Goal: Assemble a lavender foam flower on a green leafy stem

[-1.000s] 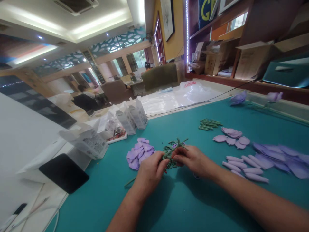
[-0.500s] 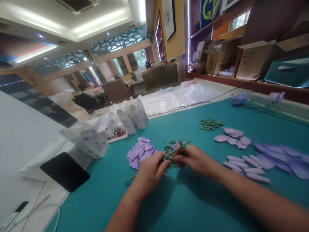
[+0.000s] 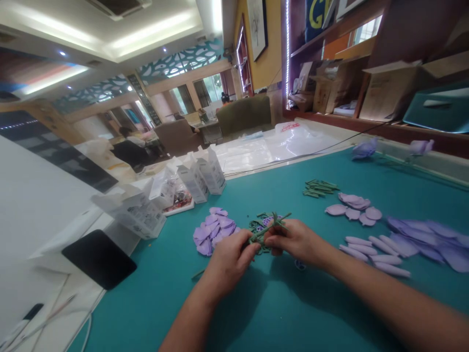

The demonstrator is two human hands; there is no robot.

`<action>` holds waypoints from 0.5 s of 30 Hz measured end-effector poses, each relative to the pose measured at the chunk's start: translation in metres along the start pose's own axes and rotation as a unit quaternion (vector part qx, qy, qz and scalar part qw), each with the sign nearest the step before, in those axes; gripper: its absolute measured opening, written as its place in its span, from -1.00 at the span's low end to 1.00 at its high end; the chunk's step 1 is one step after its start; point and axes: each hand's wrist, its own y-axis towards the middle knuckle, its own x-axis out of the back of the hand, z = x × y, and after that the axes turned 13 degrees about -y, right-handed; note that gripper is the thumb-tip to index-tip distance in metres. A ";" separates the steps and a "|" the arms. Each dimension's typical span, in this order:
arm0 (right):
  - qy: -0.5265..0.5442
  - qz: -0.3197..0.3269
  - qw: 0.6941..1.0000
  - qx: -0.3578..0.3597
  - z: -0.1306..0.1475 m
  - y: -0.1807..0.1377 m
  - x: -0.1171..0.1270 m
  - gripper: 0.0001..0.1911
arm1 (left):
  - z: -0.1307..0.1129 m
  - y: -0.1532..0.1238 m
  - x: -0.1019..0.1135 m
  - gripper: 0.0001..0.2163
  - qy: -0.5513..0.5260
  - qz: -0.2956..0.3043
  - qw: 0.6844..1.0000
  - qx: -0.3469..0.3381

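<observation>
Both my hands meet over the middle of the teal table (image 3: 278, 313). My left hand (image 3: 229, 261) pinches the lower part of a thin green stem (image 3: 270, 226) that slants up to the right. My right hand (image 3: 295, 240) is closed on the same stem beside it. Small green leaf pieces and purple bits (image 3: 259, 226) lie under and behind the stem. A pile of purple petals (image 3: 213, 231) sits just left of my left hand.
Rolled purple petals (image 3: 370, 247), flat round petals (image 3: 353, 205) and larger petals (image 3: 428, 237) lie to the right. Green stem pieces (image 3: 319, 188) lie farther back. White cartons (image 3: 200, 178) and a black pad (image 3: 98, 258) stand at the left. Shelves with boxes (image 3: 388, 90) rise behind.
Both hands have stayed together on the stem, shifting very slightly; the stem's angle is nearly the same.
</observation>
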 end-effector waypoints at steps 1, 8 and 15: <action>-0.008 -0.001 1.000 0.001 0.001 -0.001 0.000 -0.91 | 0.000 0.000 0.000 -0.82 0.001 0.001 1.000 0.002; 0.080 0.027 0.996 -0.035 0.003 -0.002 -0.002 -0.92 | -0.002 -0.001 -0.001 -0.77 -0.010 0.012 1.000 0.006; 0.273 0.030 0.960 -0.059 -0.002 0.002 -0.010 -0.70 | -0.009 -0.001 0.004 -0.83 -0.081 -0.002 0.996 0.030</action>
